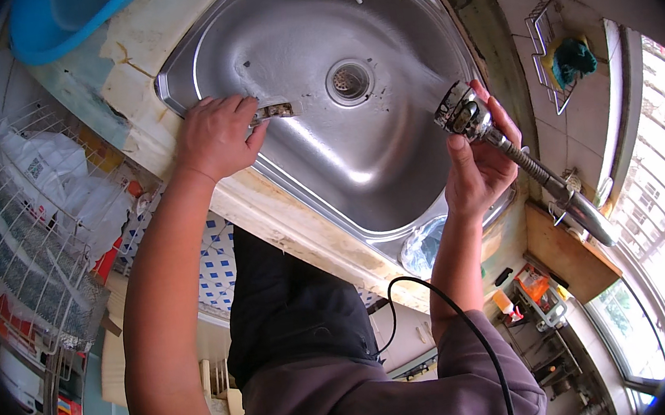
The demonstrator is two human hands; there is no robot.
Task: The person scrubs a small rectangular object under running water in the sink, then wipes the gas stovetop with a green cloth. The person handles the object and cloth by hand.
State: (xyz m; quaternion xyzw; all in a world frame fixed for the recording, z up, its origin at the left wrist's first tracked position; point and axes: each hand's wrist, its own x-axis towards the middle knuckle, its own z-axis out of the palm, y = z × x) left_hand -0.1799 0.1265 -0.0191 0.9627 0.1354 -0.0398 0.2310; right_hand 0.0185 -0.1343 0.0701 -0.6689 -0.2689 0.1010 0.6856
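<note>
My right hand [479, 161] grips the chrome spray head [463, 110] of a flexible faucet, and water sprays from it to the upper left. The spray falls into a corner stainless steel sink [304, 168], whose round drain strainer [349, 81] shows dark bits around it. My left hand [221, 135] is at the sink's left rim, its fingers around one end of a small metal piece [280, 111] with brownish stains; the fingertips partly hide it.
A blue basin [70, 22] stands on the worn counter at upper left. Wire racks [26, 239] hold plastic bags on the left. A clear plastic bag [425, 246] lies by the sink's near corner. A wall rack [545, 57] holds a green scrubber [573, 60]. A black cable curves beside my right arm.
</note>
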